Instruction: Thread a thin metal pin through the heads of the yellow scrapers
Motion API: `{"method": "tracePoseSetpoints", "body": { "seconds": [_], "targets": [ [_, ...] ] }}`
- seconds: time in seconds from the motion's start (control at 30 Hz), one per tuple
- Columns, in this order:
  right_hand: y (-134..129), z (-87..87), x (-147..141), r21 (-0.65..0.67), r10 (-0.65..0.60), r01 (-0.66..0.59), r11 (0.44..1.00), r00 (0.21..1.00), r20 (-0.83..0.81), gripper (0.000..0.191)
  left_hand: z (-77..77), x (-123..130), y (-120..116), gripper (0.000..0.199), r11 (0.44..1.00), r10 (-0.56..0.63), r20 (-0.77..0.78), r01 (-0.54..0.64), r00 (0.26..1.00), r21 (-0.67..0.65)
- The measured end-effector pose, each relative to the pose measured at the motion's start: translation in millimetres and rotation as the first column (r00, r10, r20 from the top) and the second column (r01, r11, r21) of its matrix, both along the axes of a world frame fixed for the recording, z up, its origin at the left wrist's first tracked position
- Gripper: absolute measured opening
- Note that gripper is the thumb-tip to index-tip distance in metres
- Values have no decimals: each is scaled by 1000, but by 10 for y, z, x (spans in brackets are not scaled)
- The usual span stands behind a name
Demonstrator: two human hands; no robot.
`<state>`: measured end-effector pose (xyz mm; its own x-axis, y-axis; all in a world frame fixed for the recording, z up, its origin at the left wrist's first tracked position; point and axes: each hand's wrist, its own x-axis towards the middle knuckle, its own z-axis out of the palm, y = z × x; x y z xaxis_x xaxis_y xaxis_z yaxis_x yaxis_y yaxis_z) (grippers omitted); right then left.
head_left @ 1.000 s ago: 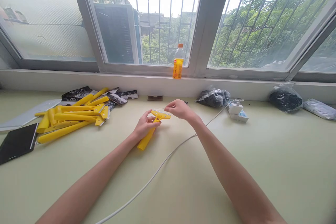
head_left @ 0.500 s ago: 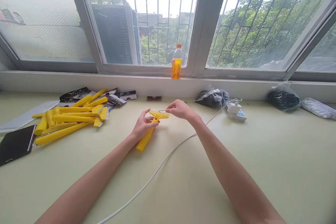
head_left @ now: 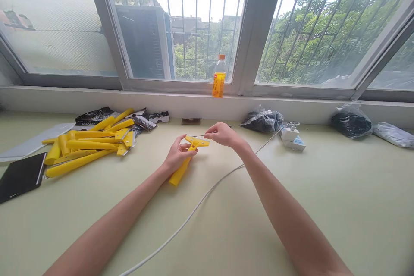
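- Left hand (head_left: 176, 156) wraps the yellow scraper (head_left: 180, 172) at its neck, thumb laid across!
- That scraper slants over the table (head_left: 258, 233): handle end near and leftward, wide head farther off and rightward.
- Right hand (head_left: 223, 133), closest to the head's right end, fingertips pinching a thin strip (head_left: 199, 136) that points left along the head's far edge; too small to tell what.
- Wider now: white cable (head_left: 223, 177) to the right, piled yellow scrapers (head_left: 93, 144) well left.
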<state>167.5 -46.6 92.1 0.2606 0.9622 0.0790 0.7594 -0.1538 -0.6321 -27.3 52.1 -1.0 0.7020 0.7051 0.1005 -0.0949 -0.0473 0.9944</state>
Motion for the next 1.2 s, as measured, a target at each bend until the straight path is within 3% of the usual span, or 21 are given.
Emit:
{"method": "tracePoseSetpoints", "body": {
  "seconds": [0.43,0.97,1.2],
  "targets": [
    [-18,26,-37,-9,-45,46,999,997,63,21,-19,13,7,97,1000,-5,4,5,1000,19],
    [-62,140,-14,-99,-38,48,994,994,99,18,81,-6,-69,95,999,-33,-46,32,998,-2],
    [-33,91,-115,-55,-67,74,996,991,115,20,56,-12,-34,95,998,-57,-38,58,998,8]
  ]
}}
